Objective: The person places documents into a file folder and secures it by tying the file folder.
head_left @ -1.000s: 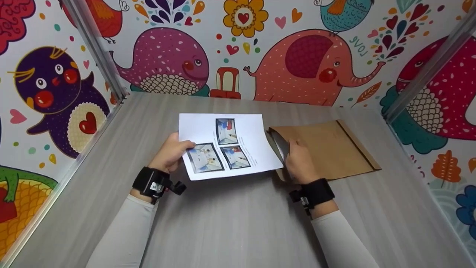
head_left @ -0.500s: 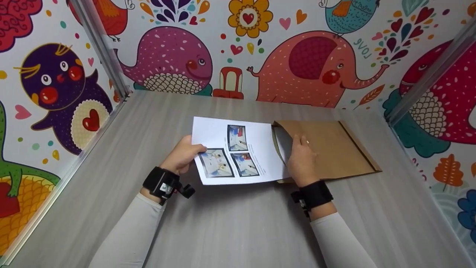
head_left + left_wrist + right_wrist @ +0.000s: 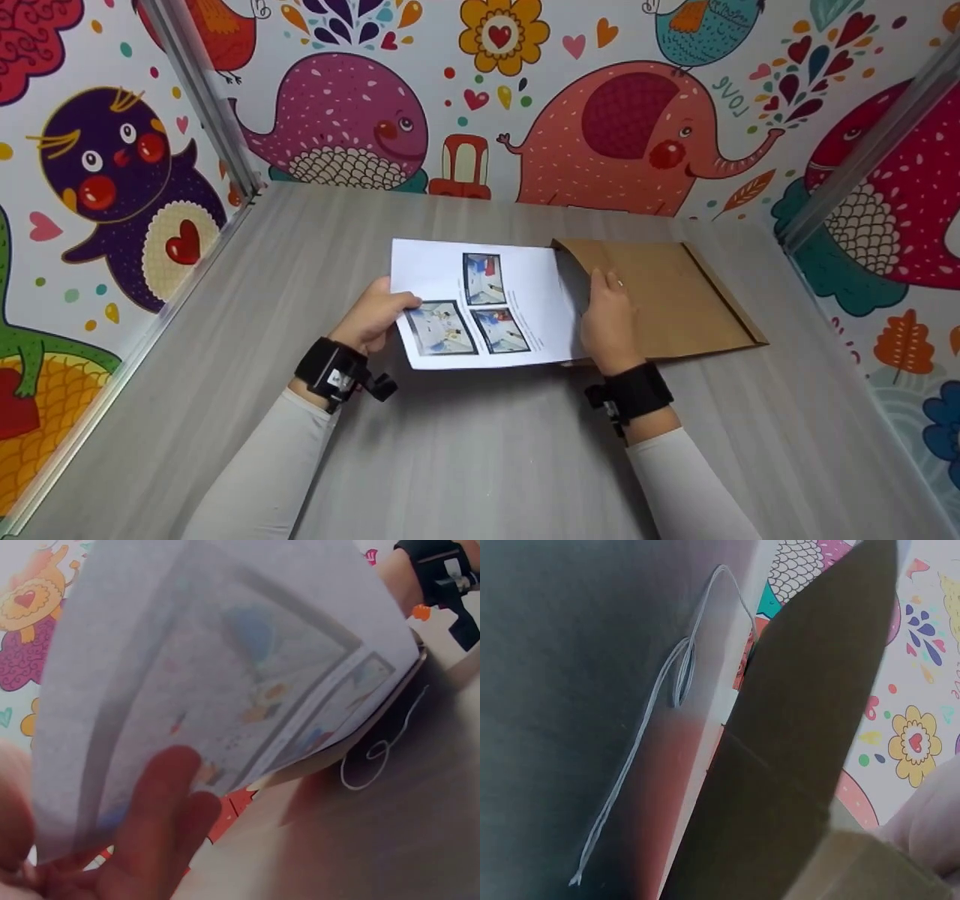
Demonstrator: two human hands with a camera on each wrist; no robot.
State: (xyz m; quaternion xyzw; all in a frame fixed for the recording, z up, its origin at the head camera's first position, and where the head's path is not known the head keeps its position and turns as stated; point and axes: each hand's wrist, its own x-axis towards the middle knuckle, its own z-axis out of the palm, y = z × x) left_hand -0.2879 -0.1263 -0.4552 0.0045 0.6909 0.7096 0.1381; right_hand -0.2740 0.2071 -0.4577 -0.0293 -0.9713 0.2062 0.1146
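A white paper sheet printed with several small framed pictures is pinched at its left edge by my left hand, thumb on top. In the left wrist view, the fingers lie against the back of the sheet, and the print shows through. At its right end the sheet goes into the mouth of a brown paper envelope. My right hand grips the envelope beside that mouth, thumb side up. From the envelope hangs a thin white string, seen in the right wrist view beside a brown flap.
A grey wood-grain table lies under both hands. Behind it stands a wall with cartoon animals, and metal posts mark the corners. Each wrist wears a black strap with a small camera.
My left hand has moved right with the sheet, whose right end has gone from beside the envelope's mouth to inside it. My right hand keeps hold of the envelope. The head view shifted slightly.
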